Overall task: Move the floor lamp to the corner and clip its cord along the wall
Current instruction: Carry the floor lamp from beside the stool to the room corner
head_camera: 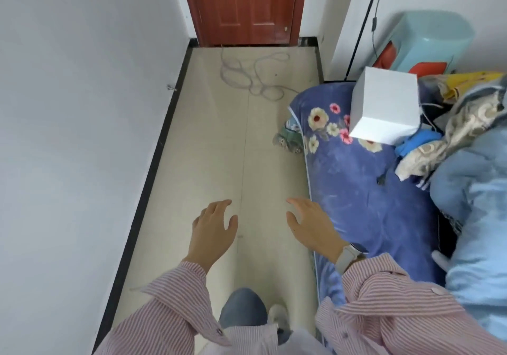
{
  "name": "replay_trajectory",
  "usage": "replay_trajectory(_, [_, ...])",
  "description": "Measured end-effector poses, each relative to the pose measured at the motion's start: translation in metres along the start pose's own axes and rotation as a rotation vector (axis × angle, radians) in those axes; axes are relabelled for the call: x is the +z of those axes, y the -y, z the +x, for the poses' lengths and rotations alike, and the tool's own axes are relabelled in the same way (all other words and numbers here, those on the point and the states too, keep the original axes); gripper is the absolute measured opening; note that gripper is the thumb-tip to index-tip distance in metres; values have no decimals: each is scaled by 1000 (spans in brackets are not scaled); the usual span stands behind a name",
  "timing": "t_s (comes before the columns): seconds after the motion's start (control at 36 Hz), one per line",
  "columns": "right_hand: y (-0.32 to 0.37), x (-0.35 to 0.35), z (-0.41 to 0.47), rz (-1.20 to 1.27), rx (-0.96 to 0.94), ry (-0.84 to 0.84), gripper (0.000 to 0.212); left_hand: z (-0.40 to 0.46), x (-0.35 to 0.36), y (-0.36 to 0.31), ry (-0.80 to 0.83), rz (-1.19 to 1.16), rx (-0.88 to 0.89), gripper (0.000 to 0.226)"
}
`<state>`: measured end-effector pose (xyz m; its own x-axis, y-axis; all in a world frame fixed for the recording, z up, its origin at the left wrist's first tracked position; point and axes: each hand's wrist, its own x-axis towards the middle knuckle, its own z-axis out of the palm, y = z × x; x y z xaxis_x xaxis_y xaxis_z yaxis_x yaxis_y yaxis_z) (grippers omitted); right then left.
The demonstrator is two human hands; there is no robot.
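The floor lamp's thin black pole (pixel 361 25) rises at the far right beside the white wall, its foot hidden behind the bed. A thin dark cord (pixel 374 22) with an inline switch hangs next to the pole. My left hand (pixel 212 229) and my right hand (pixel 311 224) hover over the tiled floor in front of me, fingers apart and holding nothing. Both are far from the lamp. A watch sits on my right wrist.
A bed with a blue floral sheet (pixel 356 190) fills the right side, with a white box (pixel 385 106), clothes and a light blue quilt on it. A grey coiled cable (pixel 252 76) lies on the floor before the brown door (pixel 244 6). A white wall with black skirting runs along the left.
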<state>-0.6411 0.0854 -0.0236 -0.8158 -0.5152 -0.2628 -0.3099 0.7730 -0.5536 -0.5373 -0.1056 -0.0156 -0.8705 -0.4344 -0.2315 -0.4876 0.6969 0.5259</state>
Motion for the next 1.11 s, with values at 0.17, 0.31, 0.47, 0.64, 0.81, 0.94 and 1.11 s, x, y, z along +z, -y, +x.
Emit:
replay_trajectory(0.17, [14, -29, 132, 20, -12, 49, 38, 131, -21, 2, -38, -31, -54, 38])
replay_trajectory(0.31, [21, -58, 264, 26, 18, 25, 39, 279, -45, -8, -54, -50, -19, 38])
replay_trajectory(0.47, [42, -117, 397, 85, 78, -90, 36, 435, -80, -51, -17, 5, 77, 39])
replay_trajectory(0.64, [21, -171, 487, 147, 196, -184, 29, 559, -80, -108, 90, 9, 173, 39])
replay_trajectory(0.81, [-34, -214, 579, 257, 288, -231, 25, 670, -53, -170, 165, -17, 252, 39])
replay_trajectory(0.94, [-97, -254, 653, 326, 417, -273, 37, 761, -28, -231, 259, -38, 280, 40])
replay_trajectory(1.11, [-165, -304, 716, 469, 592, -425, 29, 860, 7, -324, 379, -35, 363, 39])
